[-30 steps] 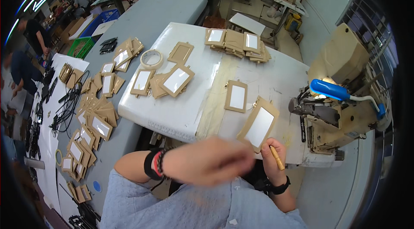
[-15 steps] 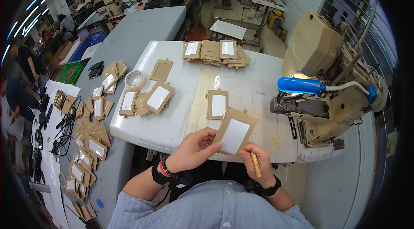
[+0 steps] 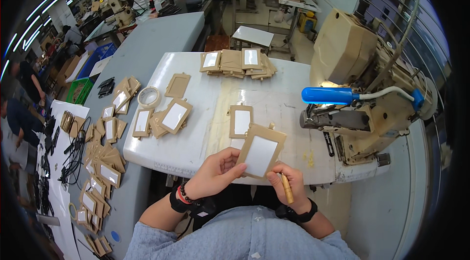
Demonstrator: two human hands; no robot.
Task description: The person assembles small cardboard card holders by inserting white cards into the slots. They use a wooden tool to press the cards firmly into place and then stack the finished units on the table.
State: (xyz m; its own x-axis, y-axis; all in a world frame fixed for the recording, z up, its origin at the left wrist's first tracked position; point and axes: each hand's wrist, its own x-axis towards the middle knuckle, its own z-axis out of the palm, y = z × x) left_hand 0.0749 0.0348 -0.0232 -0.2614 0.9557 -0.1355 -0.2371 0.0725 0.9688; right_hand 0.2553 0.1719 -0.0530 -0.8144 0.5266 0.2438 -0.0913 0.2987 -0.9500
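My left hand [image 3: 213, 173] is closed on a tan card holder [image 3: 263, 154] with a white window, thumb on its lower left edge. The holder is tilted up over the table's front edge, a small tab at its top. My right hand [image 3: 293, 181] wraps round a brass-coloured pen-shaped tool [image 3: 287, 189]; its fingertips meet the holder's lower right corner, and the tool's front end is hidden there. Just behind lies another card holder [image 3: 241, 121] flat on the white table [image 3: 205, 98], partly covered by the held one.
A sewing machine [image 3: 342, 49] with a blue-headed lamp [image 3: 329, 96] stands at the right. Stacked card holders [image 3: 232, 61] lie at the table's back. A tape roll [image 3: 149, 97] sits left, near more holders [image 3: 175, 115]. The grey side table [image 3: 161, 32] bears heaps of them.
The whole view has shifted slightly, with the table and machine lying a little further left. Both hands keep their hold; the card holder has turned slightly more upright.
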